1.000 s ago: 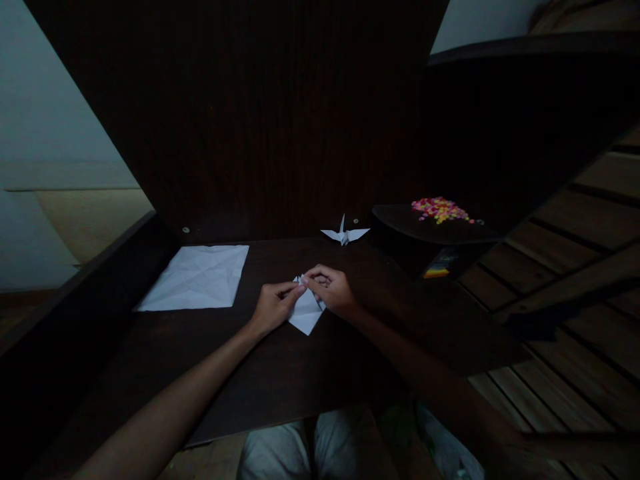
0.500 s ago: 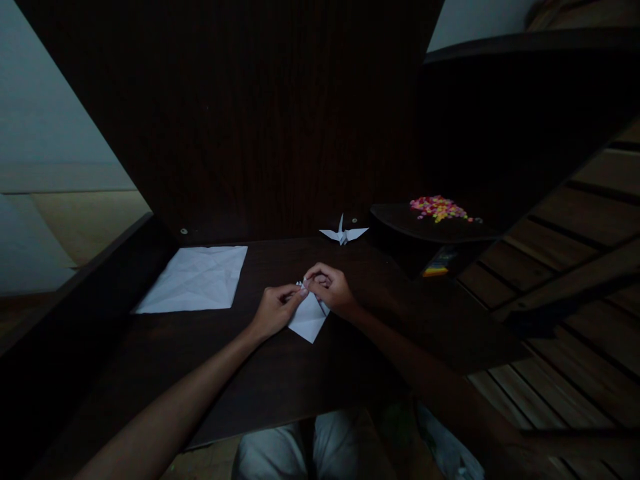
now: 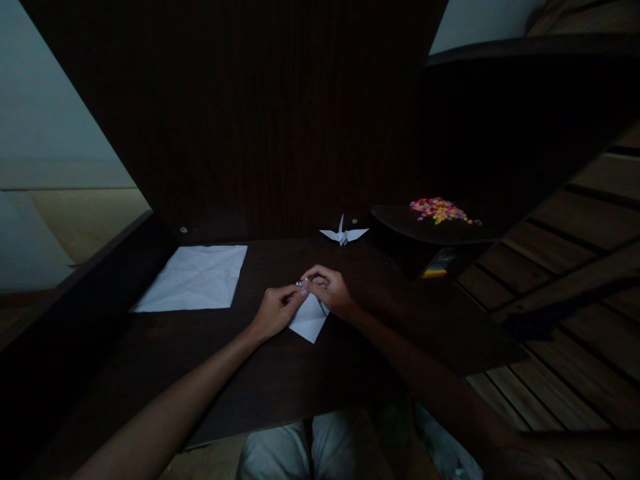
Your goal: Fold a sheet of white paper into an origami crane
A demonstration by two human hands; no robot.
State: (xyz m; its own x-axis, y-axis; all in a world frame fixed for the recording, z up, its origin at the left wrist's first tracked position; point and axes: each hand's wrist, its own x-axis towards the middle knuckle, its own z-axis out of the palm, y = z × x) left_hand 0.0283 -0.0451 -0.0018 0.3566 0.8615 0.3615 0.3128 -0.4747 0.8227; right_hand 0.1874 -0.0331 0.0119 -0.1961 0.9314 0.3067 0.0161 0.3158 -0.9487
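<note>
A small folded white paper (image 3: 311,321) lies on the dark desk, one corner pointing toward me. My left hand (image 3: 276,308) pinches its upper left part between thumb and fingers. From the other side, my right hand (image 3: 329,289) closes on the top of the same paper, thumb and index finger meeting the left fingertips. The fingers hide much of the paper's upper end. Beyond my hands, a white origami crane (image 3: 344,236) with spread wings stands near the back panel.
A creased, unfolded white sheet (image 3: 193,279) rests on the desk (image 3: 210,373) at the left. Colourful small beads (image 3: 440,209) lie heaped on a low rounded shelf (image 3: 400,223) at the right. Under it sits an object with a yellow edge (image 3: 434,273). A raised side board (image 3: 75,280) borders the left.
The right fingers have shifted slightly at the top of the folded paper. Both hands stay on it, and the crane and creased sheet are where they were.
</note>
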